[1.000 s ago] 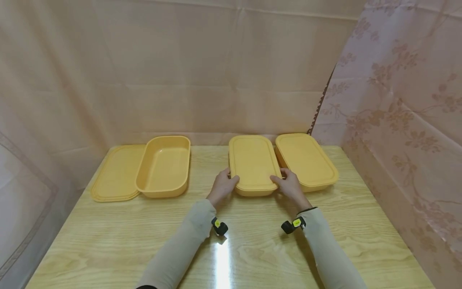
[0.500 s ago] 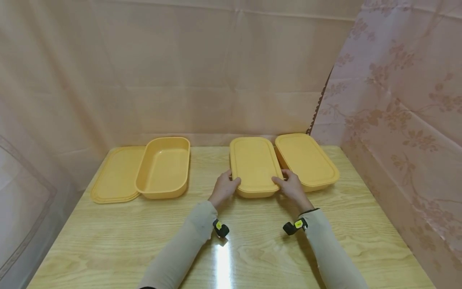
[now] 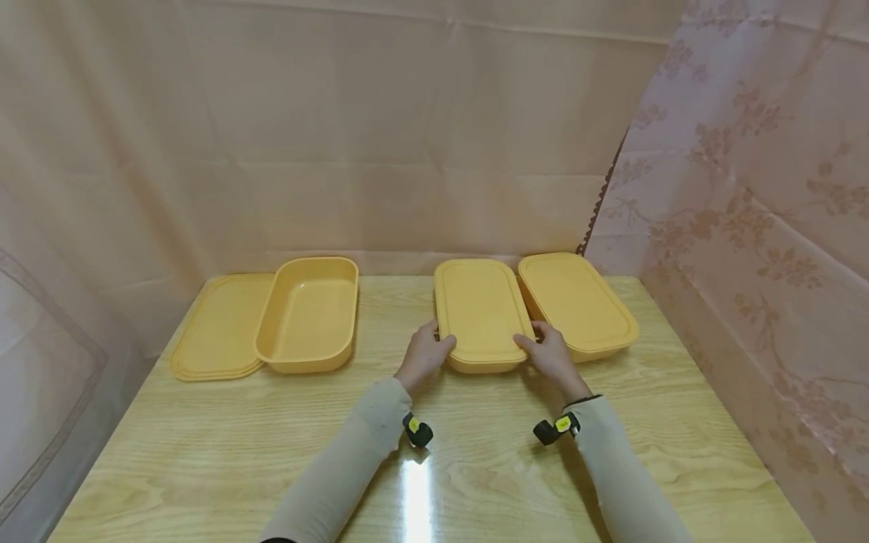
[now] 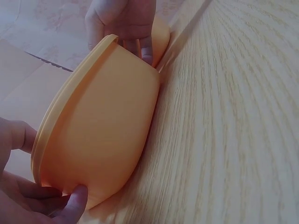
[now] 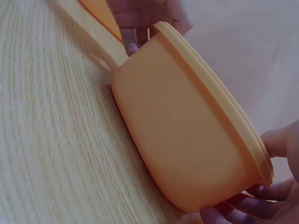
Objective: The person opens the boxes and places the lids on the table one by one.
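A yellow lidded food container (image 3: pixel 483 308) sits right of centre toward the back of the table. My left hand (image 3: pixel 426 351) grips its left front corner, and my right hand (image 3: pixel 551 356) grips the right front corner. Both thumbs lie on the lid while the other fingers curl around the side walls. Seen from the left wrist, the container (image 4: pixel 100 121) has its lid rim seated on top, and its base is low at the wooden surface. The right wrist view also shows the container's front wall (image 5: pixel 177 121) between the two hands.
A second lidded yellow container (image 3: pixel 577 302) stands close by on the right. To the left is an open yellow container (image 3: pixel 308 313), partly over a flat yellow lid (image 3: pixel 219 328). Cloth curtains (image 3: pixel 407 151) hang behind the wooden table (image 3: pixel 489 483).
The gripped container has shifted slightly to the right and a little nearer, with both hands along. The other containers and the loose lid stay in place.
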Action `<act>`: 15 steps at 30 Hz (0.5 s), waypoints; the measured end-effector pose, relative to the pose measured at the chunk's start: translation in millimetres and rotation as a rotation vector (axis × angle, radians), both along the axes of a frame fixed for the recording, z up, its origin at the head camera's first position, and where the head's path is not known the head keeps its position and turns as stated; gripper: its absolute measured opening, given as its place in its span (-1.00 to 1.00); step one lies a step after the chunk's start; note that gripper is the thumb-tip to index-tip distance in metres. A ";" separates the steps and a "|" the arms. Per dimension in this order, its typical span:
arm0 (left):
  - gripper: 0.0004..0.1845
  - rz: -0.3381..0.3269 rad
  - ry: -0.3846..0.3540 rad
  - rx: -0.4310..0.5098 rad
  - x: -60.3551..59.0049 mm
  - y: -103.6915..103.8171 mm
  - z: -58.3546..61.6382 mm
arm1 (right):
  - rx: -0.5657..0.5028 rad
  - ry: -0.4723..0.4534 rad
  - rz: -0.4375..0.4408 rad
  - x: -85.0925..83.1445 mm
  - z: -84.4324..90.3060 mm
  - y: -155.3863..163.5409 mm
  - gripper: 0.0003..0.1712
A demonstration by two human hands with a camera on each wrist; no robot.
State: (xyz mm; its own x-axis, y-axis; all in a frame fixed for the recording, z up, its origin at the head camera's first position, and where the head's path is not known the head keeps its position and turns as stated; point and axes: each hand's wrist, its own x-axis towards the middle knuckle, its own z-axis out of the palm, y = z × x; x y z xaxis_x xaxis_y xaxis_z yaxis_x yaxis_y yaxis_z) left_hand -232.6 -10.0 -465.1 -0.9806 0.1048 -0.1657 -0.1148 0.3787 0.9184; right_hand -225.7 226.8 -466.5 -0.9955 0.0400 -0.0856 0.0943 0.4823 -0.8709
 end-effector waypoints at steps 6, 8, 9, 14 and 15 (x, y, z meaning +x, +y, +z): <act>-0.52 -0.003 -0.008 -0.011 0.0 0.8 0.2 | -0.017 0.002 -0.005 1.2 -1.0 0.3 -0.46; -0.52 -0.012 -0.007 -0.013 -0.1 0.7 0.4 | -0.024 -0.003 -0.008 1.3 -0.8 0.0 -0.46; -0.52 -0.017 -0.006 -0.012 -0.3 0.7 0.3 | -0.023 -0.003 -0.005 1.3 -0.9 0.0 -0.46; -0.52 -0.045 0.011 -0.001 -1.3 -0.5 -1.2 | -0.027 -0.017 -0.008 1.3 -0.6 0.0 -0.45; -0.52 -0.050 0.013 0.003 -1.4 -0.6 -1.4 | -0.025 -0.019 -0.008 1.5 -0.4 0.2 -0.45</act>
State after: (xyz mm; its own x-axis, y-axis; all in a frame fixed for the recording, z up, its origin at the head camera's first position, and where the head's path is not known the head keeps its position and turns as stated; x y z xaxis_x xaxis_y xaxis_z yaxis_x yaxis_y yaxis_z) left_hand -234.1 -10.7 -466.5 -0.9762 0.1545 -0.1524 -0.0835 0.3807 0.9209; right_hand -224.2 227.0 -466.9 -0.9934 0.0458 -0.1052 0.1145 0.4594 -0.8808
